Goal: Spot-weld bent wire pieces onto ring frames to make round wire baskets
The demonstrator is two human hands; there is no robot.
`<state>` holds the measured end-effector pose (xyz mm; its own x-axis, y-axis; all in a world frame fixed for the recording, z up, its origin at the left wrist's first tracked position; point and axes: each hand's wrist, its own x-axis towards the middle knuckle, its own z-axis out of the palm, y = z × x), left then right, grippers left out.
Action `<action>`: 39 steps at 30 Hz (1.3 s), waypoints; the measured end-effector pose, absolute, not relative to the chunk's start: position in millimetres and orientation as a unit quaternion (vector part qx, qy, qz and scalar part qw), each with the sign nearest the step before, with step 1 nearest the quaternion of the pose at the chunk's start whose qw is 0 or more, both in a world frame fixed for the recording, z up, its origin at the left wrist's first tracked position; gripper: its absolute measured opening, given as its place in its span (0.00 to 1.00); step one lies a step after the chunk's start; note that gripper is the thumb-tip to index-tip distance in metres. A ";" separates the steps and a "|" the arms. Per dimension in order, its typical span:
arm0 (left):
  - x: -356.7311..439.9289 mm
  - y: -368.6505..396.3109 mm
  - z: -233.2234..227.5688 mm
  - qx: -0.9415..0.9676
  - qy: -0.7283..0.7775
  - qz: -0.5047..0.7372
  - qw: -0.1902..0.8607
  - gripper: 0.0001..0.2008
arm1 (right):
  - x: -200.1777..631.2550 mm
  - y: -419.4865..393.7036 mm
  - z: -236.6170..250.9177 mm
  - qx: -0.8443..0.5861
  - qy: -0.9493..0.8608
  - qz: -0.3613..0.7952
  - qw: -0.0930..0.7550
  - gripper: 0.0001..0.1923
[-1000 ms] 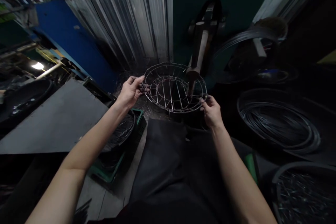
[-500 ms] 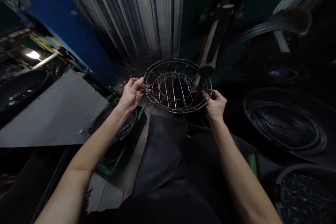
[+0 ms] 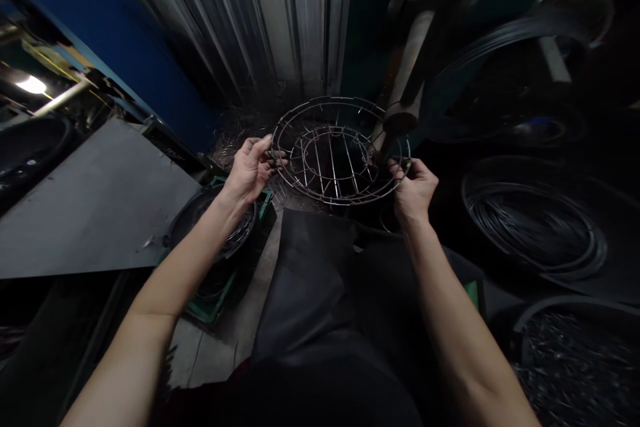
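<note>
A slanting metal rod (image 3: 407, 90) presses close over the wire basket's (image 3: 340, 150) far right rim, blocking that side. Wire coils (image 3: 537, 223) crowd the right, seemingly; the grey sheet (image 3: 90, 203) lies open left.

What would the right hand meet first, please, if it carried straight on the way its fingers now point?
The right hand already grips the round wire frame. Straight on, up and leftward, it would likely meet the slanted cylindrical machine arm above the rim, though depth is unclear.
</note>
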<state>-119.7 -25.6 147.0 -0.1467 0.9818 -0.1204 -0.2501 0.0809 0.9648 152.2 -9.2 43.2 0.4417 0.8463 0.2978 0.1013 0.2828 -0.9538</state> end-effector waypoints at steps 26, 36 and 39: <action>-90.9 5.5 248.0 0.623 0.497 0.428 0.426 0.19 | 257.7 -129.1 5.4 -0.685 -0.372 0.281 0.560 0.25; -126.4 -49.8 257.3 0.616 0.568 0.398 0.373 0.19 | 229.4 -200.6 28.6 -0.718 -0.399 0.349 0.451 0.23; -154.1 -76.1 225.0 0.541 0.625 0.429 0.364 0.23 | 191.8 -184.1 71.4 -0.662 -0.485 0.367 0.438 0.20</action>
